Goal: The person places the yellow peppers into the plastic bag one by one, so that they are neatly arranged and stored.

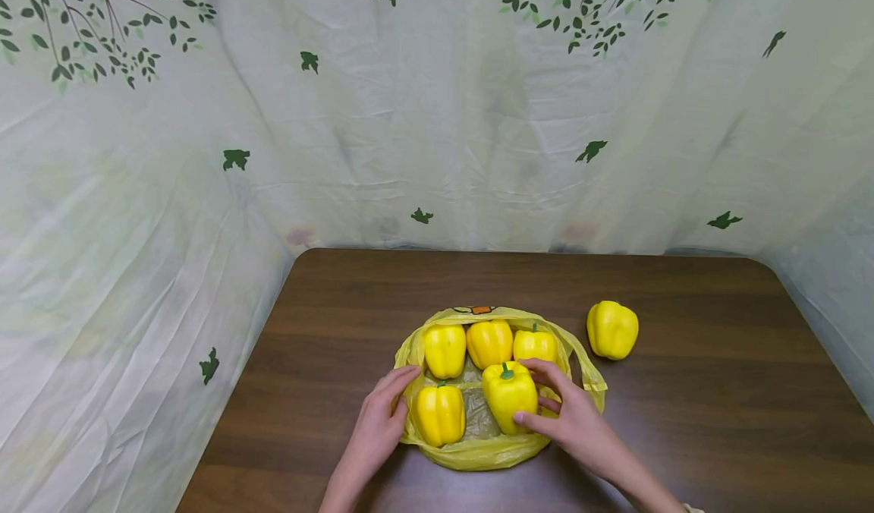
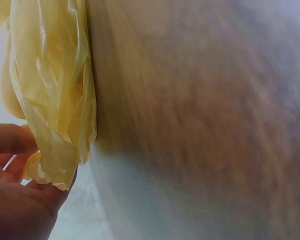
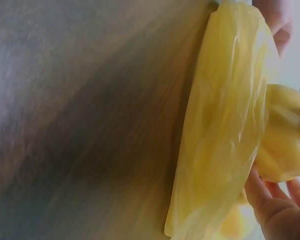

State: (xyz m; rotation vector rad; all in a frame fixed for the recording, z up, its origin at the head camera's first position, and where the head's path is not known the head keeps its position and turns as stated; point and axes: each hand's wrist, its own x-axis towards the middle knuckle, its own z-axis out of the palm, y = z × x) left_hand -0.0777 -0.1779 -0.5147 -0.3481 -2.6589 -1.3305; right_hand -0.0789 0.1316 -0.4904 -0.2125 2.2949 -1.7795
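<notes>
A yellow plastic bag lies spread on the table with its mouth up and its rim folded outward. Three yellow bell peppers sit in a row at its far side. Another yellow bell pepper lies at its near left. My left hand pinches the bag's left rim; the left wrist view has the film between thumb and fingers. With thumb and fingers my right hand grips a yellow bell pepper, green stem up, over the bag's near right part.
One more yellow bell pepper stands on the brown wooden table, to the right of the bag. A pale curtain with printed leaves hangs behind the table and along its sides.
</notes>
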